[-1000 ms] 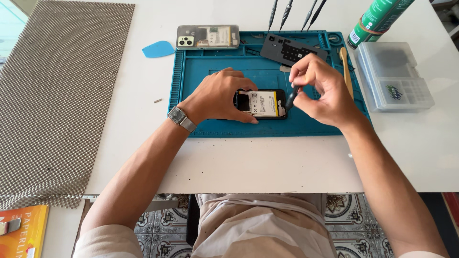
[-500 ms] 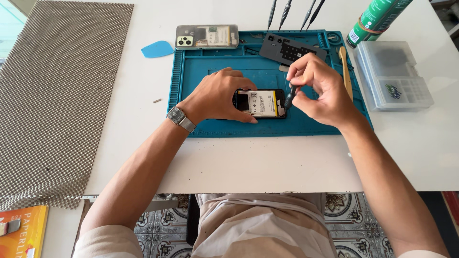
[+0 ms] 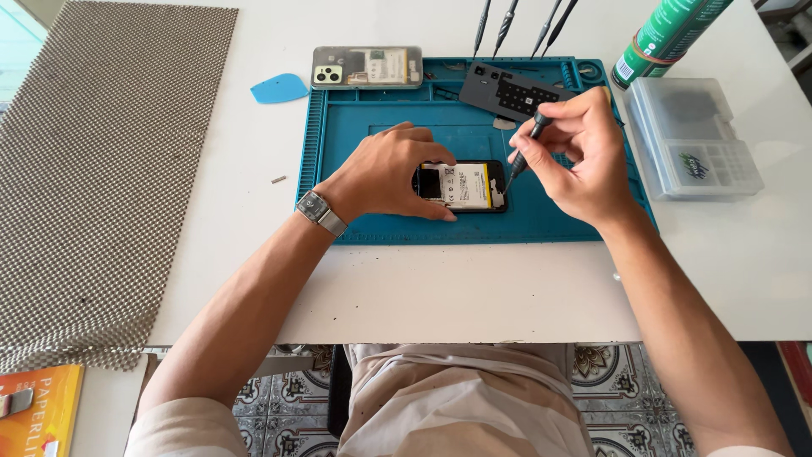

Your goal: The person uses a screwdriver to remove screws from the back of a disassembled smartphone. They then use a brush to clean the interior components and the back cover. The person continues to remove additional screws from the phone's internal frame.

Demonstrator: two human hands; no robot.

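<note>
The opened phone (image 3: 461, 186) lies flat near the middle of the blue work mat (image 3: 372, 127) on the white desk (image 3: 440, 288), its back cover off and its pale battery showing. Its long axis runs left to right across the mat, roughly parallel to the desk's near edge.

The left hand (image 3: 385, 173) rests on the phone's left end, with the fingers curled over the far edge and the thumb along the near edge, so it grips that end and hides it. The right hand (image 3: 579, 156) hovers just right of the phone, fingers pinched closed around a slim dark screwdriver (image 3: 526, 148). The tool slants down and to the left from the fingertips, and its tip meets the phone at the right end, near the far corner.

Beyond the phone, at the mat's far edge, lie a dark grey perforated cover plate (image 3: 512, 91) and a second phone with a clear back (image 3: 366, 67), half off the mat. A blue pick (image 3: 279, 88) sits on the desk to the left of it. A clear plastic parts box (image 3: 694, 140) and a green can (image 3: 668, 34) stand to the right of the mat, and a grey mesh mat (image 3: 101, 169) covers the desk's left side.
</note>
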